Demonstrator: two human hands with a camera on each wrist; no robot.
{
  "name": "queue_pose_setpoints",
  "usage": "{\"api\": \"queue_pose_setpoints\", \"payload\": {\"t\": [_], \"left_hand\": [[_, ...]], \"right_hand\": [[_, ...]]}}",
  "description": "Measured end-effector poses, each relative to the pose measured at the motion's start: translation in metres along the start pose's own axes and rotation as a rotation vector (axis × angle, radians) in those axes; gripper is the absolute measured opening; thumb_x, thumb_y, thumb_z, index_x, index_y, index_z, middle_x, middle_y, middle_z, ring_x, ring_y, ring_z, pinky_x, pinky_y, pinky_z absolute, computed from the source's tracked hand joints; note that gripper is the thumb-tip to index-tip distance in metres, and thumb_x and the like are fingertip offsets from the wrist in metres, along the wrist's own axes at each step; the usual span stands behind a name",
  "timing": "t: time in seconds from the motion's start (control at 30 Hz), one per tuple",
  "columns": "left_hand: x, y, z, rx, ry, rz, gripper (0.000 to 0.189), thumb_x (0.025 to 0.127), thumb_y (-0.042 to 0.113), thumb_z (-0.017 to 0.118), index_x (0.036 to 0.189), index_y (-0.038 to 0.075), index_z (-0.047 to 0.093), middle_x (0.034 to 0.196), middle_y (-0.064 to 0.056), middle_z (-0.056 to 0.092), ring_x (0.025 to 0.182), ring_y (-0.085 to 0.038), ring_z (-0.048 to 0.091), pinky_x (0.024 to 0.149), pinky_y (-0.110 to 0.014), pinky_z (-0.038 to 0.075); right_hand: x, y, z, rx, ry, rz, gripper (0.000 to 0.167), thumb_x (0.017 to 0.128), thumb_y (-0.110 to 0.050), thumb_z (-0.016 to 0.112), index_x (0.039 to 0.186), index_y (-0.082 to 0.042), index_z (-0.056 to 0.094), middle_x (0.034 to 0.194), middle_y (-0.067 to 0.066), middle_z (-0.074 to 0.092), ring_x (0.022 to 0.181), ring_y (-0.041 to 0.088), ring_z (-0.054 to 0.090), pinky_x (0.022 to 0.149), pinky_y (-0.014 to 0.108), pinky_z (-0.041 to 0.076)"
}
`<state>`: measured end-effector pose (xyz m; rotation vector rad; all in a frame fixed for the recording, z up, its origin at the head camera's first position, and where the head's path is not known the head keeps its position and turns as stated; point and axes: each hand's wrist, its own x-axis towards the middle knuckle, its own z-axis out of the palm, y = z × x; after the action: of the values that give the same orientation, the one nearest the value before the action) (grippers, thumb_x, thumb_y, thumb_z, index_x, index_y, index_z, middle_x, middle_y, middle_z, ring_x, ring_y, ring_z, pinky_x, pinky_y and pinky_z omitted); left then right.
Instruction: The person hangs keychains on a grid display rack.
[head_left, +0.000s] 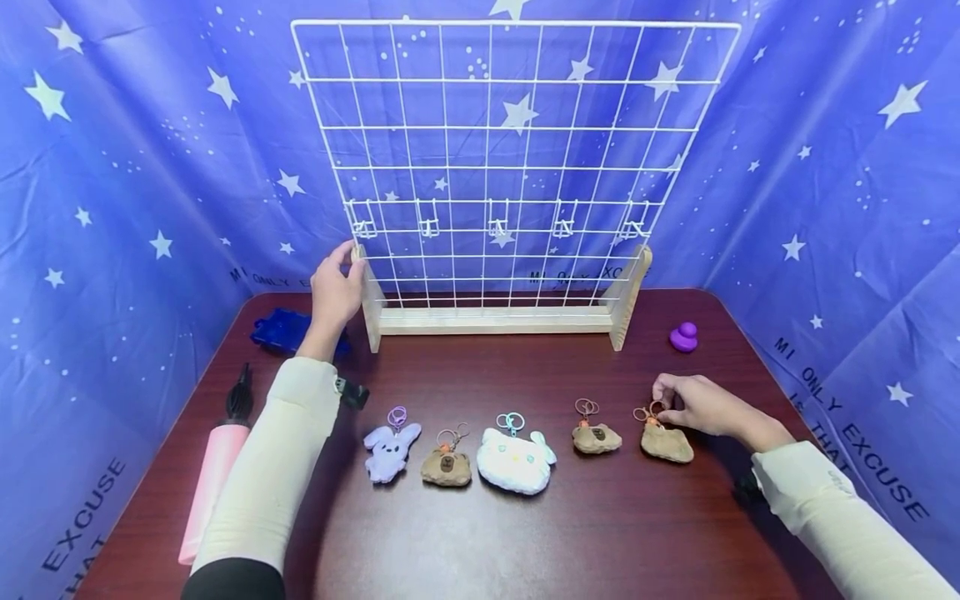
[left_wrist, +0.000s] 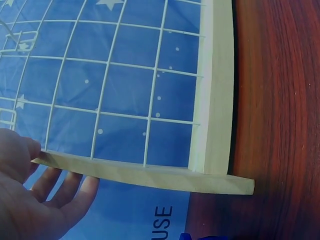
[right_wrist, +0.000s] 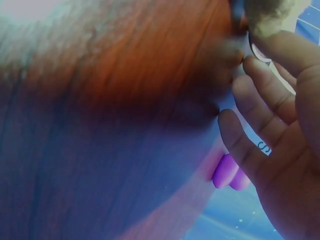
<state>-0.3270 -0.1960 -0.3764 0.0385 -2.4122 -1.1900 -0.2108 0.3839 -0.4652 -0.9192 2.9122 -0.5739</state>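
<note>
A white wire grid rack [head_left: 487, 167] with wooden side supports stands at the back. My left hand [head_left: 335, 287] grips the top of its left wooden support [left_wrist: 125, 169], thumb on one side and fingers on the other. On the right, my right hand [head_left: 701, 404] pinches the metal ring of a brown plush keychain [head_left: 667, 444], whose body is at the table top. Left of it lies another brown plush keychain [head_left: 597, 438]. Further left are a white plush keychain [head_left: 516, 461], a third brown one [head_left: 446, 468] and a purple rabbit keychain [head_left: 388, 457].
Several white wire hooks [head_left: 498, 225] hang in a row on the grid. A purple duck-like toy [head_left: 684, 337] sits at the back right. A blue plastic tray [head_left: 281, 330] and a pink umbrella [head_left: 215, 492] lie at the left. Blue star-patterned cloth surrounds the table [head_left: 420, 550].
</note>
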Motion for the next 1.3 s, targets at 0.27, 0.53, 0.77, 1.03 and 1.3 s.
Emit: {"api": "queue_pose_setpoints", "payload": {"t": [0.27, 0.53, 0.77, 1.03, 1.3], "left_hand": [[0.0, 0.0, -0.001, 0.013, -0.008, 0.0, 0.044, 0.103, 0.02, 0.054, 0.146, 0.008, 0.055, 0.125, -0.021, 0.068, 0.123, -0.038, 0.056, 0.119, -0.05, 0.027], [0.001, -0.001, -0.004, 0.011, -0.014, 0.008, 0.044, 0.102, 0.021, 0.056, 0.145, 0.008, 0.056, 0.126, -0.022, 0.068, 0.123, -0.039, 0.057, 0.115, -0.05, 0.033], [0.003, -0.003, -0.005, 0.018, -0.027, -0.001, 0.044, 0.103, 0.022, 0.057, 0.145, 0.01, 0.056, 0.127, -0.021, 0.069, 0.124, -0.041, 0.057, 0.11, -0.051, 0.039], [0.003, -0.005, -0.009, 0.017, -0.034, -0.018, 0.044, 0.103, 0.022, 0.057, 0.146, 0.011, 0.056, 0.128, -0.021, 0.069, 0.127, -0.041, 0.057, 0.111, -0.05, 0.041], [0.004, -0.002, -0.006, 0.01, -0.037, -0.012, 0.043, 0.103, 0.021, 0.058, 0.145, 0.011, 0.057, 0.126, -0.021, 0.069, 0.124, -0.042, 0.058, 0.109, -0.05, 0.043]], "right_hand": [[0.002, -0.005, -0.008, 0.072, 0.06, -0.013, 0.026, 0.083, 0.0, 0.078, 0.091, -0.019, 0.064, 0.076, -0.018, 0.066, 0.073, -0.008, 0.059, 0.063, 0.023, 0.049], [0.01, -0.015, -0.019, 0.129, 0.172, -0.053, 0.025, 0.083, 0.0, 0.079, 0.094, -0.019, 0.067, 0.078, -0.016, 0.07, 0.073, -0.007, 0.062, 0.063, 0.021, 0.049], [0.022, -0.02, -0.033, 0.158, 0.234, -0.053, 0.024, 0.082, 0.005, 0.077, 0.095, -0.013, 0.069, 0.078, -0.011, 0.07, 0.074, -0.005, 0.062, 0.066, 0.016, 0.048], [0.042, -0.028, -0.042, 0.186, 0.207, -0.025, 0.019, 0.086, 0.0, 0.077, 0.097, -0.015, 0.07, 0.079, -0.009, 0.072, 0.073, -0.004, 0.061, 0.063, 0.02, 0.047], [0.05, -0.031, -0.054, 0.223, 0.24, 0.002, 0.018, 0.086, 0.002, 0.075, 0.098, -0.011, 0.07, 0.078, -0.001, 0.073, 0.07, 0.0, 0.063, 0.062, 0.02, 0.047]]}}
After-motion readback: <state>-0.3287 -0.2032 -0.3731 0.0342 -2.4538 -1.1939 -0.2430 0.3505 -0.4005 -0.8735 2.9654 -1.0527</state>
